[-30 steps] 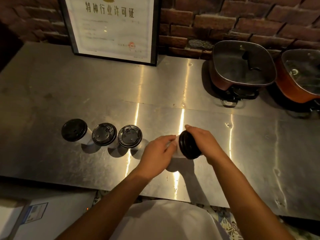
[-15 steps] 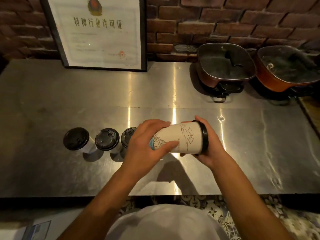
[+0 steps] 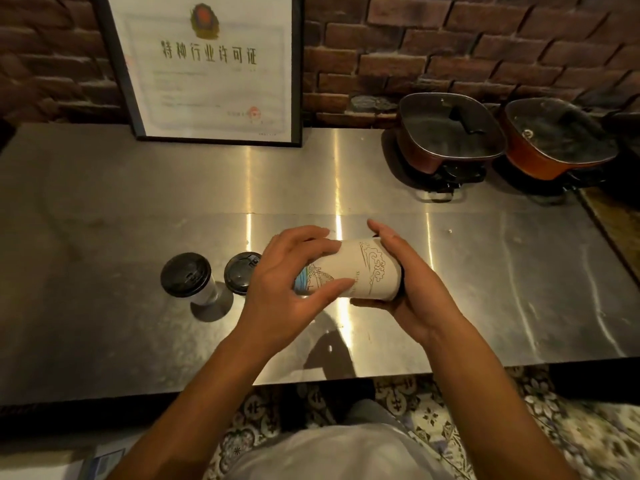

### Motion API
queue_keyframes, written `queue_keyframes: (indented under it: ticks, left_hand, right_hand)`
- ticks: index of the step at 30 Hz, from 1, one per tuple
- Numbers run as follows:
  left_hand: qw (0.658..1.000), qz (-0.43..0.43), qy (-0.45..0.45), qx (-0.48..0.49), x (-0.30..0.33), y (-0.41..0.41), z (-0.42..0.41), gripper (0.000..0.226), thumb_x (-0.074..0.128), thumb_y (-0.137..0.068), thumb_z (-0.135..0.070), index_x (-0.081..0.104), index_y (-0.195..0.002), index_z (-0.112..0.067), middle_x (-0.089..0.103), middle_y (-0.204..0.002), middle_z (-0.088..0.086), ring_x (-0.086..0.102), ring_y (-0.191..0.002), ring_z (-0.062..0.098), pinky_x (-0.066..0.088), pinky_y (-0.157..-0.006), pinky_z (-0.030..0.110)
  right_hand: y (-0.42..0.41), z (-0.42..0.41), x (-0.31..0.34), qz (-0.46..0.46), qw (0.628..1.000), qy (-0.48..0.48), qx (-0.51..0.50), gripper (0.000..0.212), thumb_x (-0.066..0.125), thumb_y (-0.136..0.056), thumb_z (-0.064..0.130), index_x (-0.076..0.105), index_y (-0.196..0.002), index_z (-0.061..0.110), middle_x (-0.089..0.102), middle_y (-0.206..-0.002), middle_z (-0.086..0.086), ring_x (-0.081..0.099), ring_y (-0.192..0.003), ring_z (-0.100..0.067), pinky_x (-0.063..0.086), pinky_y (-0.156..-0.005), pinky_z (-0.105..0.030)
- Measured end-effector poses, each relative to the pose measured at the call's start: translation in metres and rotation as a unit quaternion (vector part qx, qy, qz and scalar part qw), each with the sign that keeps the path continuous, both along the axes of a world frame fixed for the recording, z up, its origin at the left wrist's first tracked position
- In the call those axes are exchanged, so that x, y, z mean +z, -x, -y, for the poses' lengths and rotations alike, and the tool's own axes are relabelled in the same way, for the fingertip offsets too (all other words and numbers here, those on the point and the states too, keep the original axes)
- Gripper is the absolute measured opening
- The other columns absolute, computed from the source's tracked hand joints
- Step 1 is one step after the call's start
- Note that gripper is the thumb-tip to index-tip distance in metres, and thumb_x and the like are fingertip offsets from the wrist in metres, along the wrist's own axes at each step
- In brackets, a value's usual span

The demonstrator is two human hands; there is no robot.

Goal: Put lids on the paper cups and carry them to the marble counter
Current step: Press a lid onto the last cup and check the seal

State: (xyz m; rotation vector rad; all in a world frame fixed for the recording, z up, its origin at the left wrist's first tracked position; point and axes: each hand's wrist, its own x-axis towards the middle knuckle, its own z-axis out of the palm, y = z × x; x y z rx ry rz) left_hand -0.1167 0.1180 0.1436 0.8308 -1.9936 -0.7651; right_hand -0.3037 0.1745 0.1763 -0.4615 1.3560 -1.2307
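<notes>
A white paper cup [image 3: 360,271] with a line drawing lies on its side in the air above the steel table [image 3: 485,289], held between both hands. My left hand [image 3: 287,282] grips its base end. My right hand [image 3: 412,285] covers the lid end, where only a thin black rim of the lid shows. To the left, two lidded cups [image 3: 186,277] [image 3: 239,273] stand upright on the table. A third one is hidden behind my left hand.
A framed certificate [image 3: 211,67] leans against the brick wall at the back. Two square lidded pots [image 3: 446,129] [image 3: 557,136] sit at the back right. The table's front edge runs just above patterned floor tiles [image 3: 433,410].
The cup was upright near the table with the lid facing me; both hands lifted it and turned it onto its side. The camera tipped down and closer, and the third standing cup got covered.
</notes>
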Motion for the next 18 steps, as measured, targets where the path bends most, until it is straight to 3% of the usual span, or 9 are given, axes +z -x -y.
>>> queue_keyframes:
  ticks: [3,6,12,18]
  left_hand:
    - [1.0,-0.016,-0.025,-0.007,0.002,-0.008,0.001,0.047,0.076,-0.084,-0.041,0.057,-0.126,-0.03,0.048,-0.138,-0.007,0.051,-0.129,0.012,0.054,-0.093,0.018]
    - [0.999,-0.018,-0.025,-0.009,0.003,-0.013,0.005,0.044,0.073,-0.084,-0.046,0.057,-0.122,-0.031,0.048,-0.13,-0.011,0.052,-0.122,0.004,0.052,-0.086,0.009]
    - [0.996,-0.076,0.031,-0.046,0.01,0.0,0.006,0.048,0.068,-0.088,-0.052,0.056,-0.119,-0.017,0.058,-0.117,0.0,0.06,-0.11,0.008,0.055,-0.083,0.018]
    - [0.997,-0.069,0.014,-0.038,0.011,0.012,0.003,0.043,0.073,-0.085,-0.044,0.055,-0.116,-0.019,0.062,-0.11,0.009,0.062,-0.105,0.01,0.054,-0.077,0.013]
  right_hand:
    - [-0.009,0.005,0.004,-0.013,1.0,-0.004,0.016,0.031,0.055,-0.098,0.049,0.071,-0.119,0.033,0.073,-0.108,-0.008,0.076,-0.092,-0.028,0.059,-0.06,-0.037]
    - [-0.011,0.006,0.004,-0.004,0.999,-0.019,0.044,0.037,0.053,-0.097,0.052,0.071,-0.112,0.023,0.074,-0.105,-0.012,0.075,-0.085,-0.028,0.056,-0.055,-0.033]
    - [0.001,0.003,-0.001,0.094,0.991,-0.048,0.08,0.046,0.053,-0.096,0.057,0.068,-0.112,0.017,0.07,-0.103,-0.018,0.07,-0.073,-0.031,0.048,-0.045,-0.029]
    - [0.011,0.001,-0.002,0.095,0.988,-0.066,0.1,0.051,0.052,-0.095,0.057,0.065,-0.114,0.012,0.068,-0.098,-0.024,0.066,-0.072,-0.04,0.045,-0.042,-0.027]
